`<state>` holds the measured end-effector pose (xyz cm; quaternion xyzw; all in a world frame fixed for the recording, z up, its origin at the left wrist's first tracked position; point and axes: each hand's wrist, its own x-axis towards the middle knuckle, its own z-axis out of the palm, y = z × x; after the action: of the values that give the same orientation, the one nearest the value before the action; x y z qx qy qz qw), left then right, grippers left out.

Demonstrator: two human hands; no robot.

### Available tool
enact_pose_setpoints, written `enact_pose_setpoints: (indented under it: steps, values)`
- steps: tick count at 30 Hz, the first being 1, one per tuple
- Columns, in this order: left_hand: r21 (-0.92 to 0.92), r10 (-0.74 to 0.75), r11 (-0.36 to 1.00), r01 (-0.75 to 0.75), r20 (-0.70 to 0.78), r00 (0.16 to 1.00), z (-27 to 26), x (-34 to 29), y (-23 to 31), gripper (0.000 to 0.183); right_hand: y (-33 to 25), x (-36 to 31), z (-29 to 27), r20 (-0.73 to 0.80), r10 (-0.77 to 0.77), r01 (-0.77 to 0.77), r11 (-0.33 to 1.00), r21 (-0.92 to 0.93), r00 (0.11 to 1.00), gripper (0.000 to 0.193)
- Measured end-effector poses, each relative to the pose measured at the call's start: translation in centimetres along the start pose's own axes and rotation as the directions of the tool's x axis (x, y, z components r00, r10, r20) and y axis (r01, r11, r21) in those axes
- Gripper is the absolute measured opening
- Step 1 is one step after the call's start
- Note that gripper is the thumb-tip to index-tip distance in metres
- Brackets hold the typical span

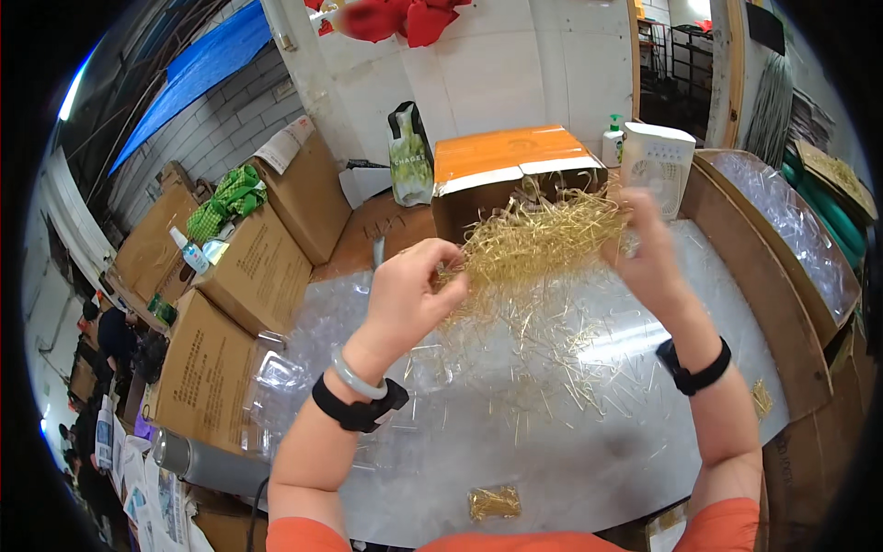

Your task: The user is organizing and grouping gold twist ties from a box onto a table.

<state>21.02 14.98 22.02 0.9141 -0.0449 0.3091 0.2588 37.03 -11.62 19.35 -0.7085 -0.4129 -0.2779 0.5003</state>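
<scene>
A tangled heap of thin gold-coloured wire pieces [543,235] rises in front of the open orange-topped cardboard box [510,155]. My left hand [414,290] is at the heap's left side, thumb and fingers curled together around some of the wire pieces. On the heap's right side is my right hand [648,262], smeared by motion, so its finger grip is unclear. Many loose gold pieces lie scattered across the grey tabletop [607,451] below both hands. Near my body sits a small clear pack [494,503] filled with gold pieces.
Clear plastic cases [280,373] are gathered at the table's left, beside cardboard boxes [207,368] and a grey flask [207,458]. A white fan [658,166] and a pump bottle [613,143] stand behind. A long carton [791,230] of clear plastic borders the right.
</scene>
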Motion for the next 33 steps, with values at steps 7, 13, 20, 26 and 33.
enact_pose_setpoints:
  steps: [7, 13, 20, 26, 33]
  values:
    - [-0.008, -0.03, 0.999, 0.037, 0.405, 0.914, 0.6, 0.7, -3.2, 0.017, 3.2, -1.5, 2.1, 0.169, 0.019, 0.008, 0.987, -0.162, 0.985, 0.03]
    - [-0.153, -0.025, 0.984, 0.089, 0.377, 0.926, -0.8, 2.0, -3.8, 0.017, 4.6, -2.1, -0.2, 0.284, 0.302, -0.249, 0.946, -0.208, 0.91, 0.038]
    - [-0.321, 0.015, 0.934, 0.153, 0.466, 0.885, 0.1, 2.7, -2.4, 0.019, 0.5, -3.3, 1.6, 0.454, 0.061, -0.001, 0.991, -0.132, 0.889, 0.086]
    - [-0.493, -0.079, 0.802, 0.337, 0.472, 0.878, -3.1, 1.6, -0.9, 0.012, 0.3, -3.8, 3.7, 0.386, -0.052, 0.158, 0.956, -0.247, 0.921, 0.055]
    - [-0.338, -0.164, 0.903, 0.266, 0.303, 0.939, 0.5, -2.3, -7.7, 0.021, -4.7, 2.2, 3.0, 0.176, -0.369, 0.401, 0.891, -0.211, 0.913, 0.03]
